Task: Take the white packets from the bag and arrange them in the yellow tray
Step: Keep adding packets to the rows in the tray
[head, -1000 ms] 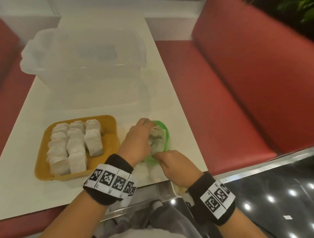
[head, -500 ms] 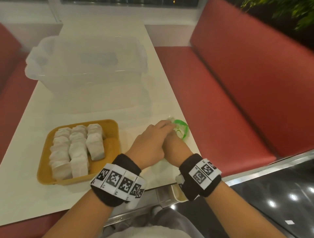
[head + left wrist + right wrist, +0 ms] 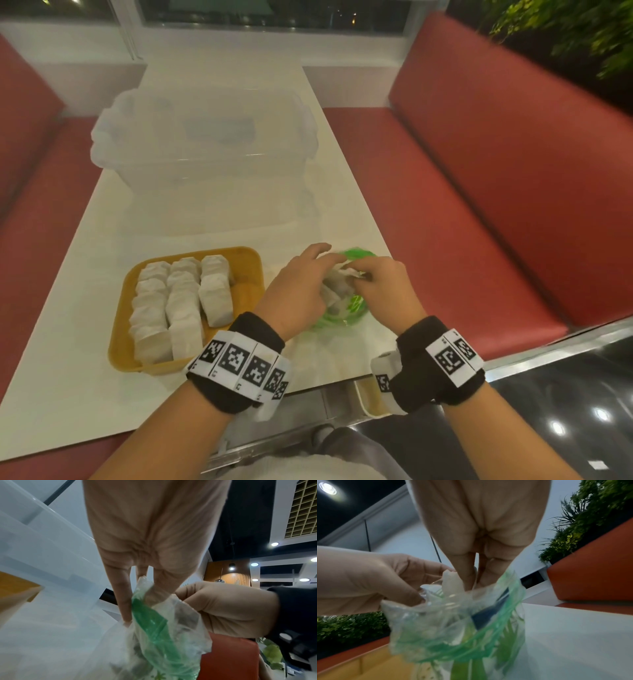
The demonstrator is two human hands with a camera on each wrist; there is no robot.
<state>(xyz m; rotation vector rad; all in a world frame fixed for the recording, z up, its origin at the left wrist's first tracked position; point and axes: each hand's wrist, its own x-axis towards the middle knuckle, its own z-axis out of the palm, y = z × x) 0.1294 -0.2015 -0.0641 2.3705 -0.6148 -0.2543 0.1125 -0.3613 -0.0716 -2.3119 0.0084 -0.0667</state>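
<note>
A clear plastic bag (image 3: 344, 310) with a green band sits on the table right of the yellow tray (image 3: 250, 270), with white packets (image 3: 337, 289) showing inside it. My left hand (image 3: 301, 287) pinches the bag's rim (image 3: 145, 601) between thumb and fingers (image 3: 126, 612). My right hand (image 3: 380, 287) reaches into the bag's mouth (image 3: 471, 601), and its fingers (image 3: 465, 577) pinch a white packet (image 3: 452, 584). In the tray, three rows of white packets (image 3: 181, 301) stand side by side. The tray's right part is bare.
A large clear plastic box (image 3: 202, 150) with a lid stands behind the tray on the white table (image 3: 68, 377). Red bench seats (image 3: 428, 205) run along both sides. The table's near edge lies just below my wrists.
Half a second ago my hands were pressed together over the bag. They have since drawn apart, the bag's mouth is open, and a white packet shows at the right fingers.
</note>
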